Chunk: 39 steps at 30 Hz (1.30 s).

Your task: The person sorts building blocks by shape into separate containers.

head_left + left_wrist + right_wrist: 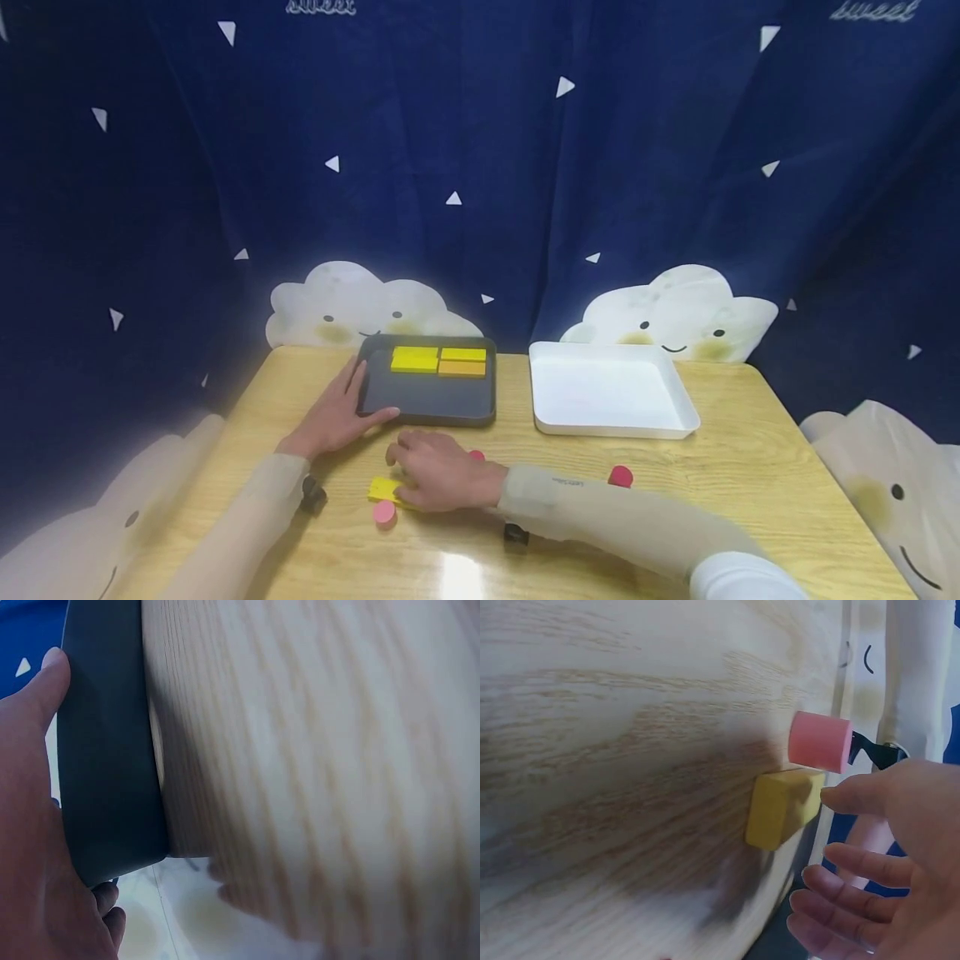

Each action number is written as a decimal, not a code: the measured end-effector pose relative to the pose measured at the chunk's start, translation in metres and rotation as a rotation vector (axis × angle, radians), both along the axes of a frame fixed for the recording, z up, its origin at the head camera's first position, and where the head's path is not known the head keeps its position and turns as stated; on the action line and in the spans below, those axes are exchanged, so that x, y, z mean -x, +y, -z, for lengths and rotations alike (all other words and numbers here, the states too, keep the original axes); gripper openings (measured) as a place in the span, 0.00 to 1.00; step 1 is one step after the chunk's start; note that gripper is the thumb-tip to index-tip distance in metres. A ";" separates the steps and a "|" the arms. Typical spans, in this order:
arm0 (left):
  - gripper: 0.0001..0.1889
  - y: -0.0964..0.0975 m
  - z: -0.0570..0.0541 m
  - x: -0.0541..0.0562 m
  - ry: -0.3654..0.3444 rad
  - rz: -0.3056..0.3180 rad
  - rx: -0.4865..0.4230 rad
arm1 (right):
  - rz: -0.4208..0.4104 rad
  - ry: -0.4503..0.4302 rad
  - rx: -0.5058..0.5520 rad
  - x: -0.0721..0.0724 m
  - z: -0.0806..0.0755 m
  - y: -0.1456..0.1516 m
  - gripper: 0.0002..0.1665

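Observation:
My left hand [337, 417] rests spread at the near left corner of the dark grey tray [423, 398], thumb along the front wall and straight fingers along the left side. In the left wrist view its thumb touches the tray wall [105, 765]. My right hand [446, 471] hovers over a yellow rectangular block [382, 489] on the table. In the right wrist view its fingers are spread loosely and the thumb tip is right at the block's end [776, 810]. Beside that block stands a pink cylinder [385, 514].
Several yellow blocks [415, 364] and an orange block [462, 368] lie together at the tray's back right. A white tray [600, 387] stands to the right on the wooden table [750, 467]. A red cylinder [620, 476] is near my right forearm; another pinkish-red piece [477, 456] shows behind my right hand.

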<state>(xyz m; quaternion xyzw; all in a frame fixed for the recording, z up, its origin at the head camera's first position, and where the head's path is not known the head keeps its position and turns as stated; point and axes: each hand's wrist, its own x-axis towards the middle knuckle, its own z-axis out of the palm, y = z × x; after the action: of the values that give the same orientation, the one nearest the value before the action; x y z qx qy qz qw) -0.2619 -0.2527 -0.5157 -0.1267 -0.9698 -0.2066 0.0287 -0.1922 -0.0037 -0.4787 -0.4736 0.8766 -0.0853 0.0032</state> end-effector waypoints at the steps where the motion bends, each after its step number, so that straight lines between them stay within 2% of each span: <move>1: 0.66 0.000 0.000 0.000 0.001 0.000 0.001 | 0.001 -0.001 -0.004 0.000 0.001 0.000 0.22; 8: 0.66 0.000 0.000 0.000 -0.004 0.001 0.004 | 0.006 0.003 -0.024 -0.001 0.006 -0.005 0.21; 15: 0.67 0.001 0.000 0.000 -0.015 -0.006 0.009 | 0.011 0.018 -0.042 0.000 0.005 -0.006 0.19; 21: 0.67 0.001 -0.001 0.000 -0.020 -0.006 0.001 | 0.013 -0.005 -0.043 0.004 0.003 -0.005 0.16; 32: 0.67 0.002 -0.002 -0.001 -0.026 -0.009 0.006 | 0.015 -0.050 -0.048 0.004 0.002 -0.004 0.24; 39: 0.67 0.002 -0.002 -0.001 -0.021 -0.005 0.004 | -0.002 -0.053 -0.056 -0.001 0.001 -0.005 0.21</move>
<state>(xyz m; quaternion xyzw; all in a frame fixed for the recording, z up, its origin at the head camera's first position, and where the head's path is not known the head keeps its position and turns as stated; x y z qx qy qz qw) -0.2610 -0.2510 -0.5137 -0.1221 -0.9708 -0.2058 0.0188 -0.1916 -0.0092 -0.4799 -0.4717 0.8778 -0.0731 0.0396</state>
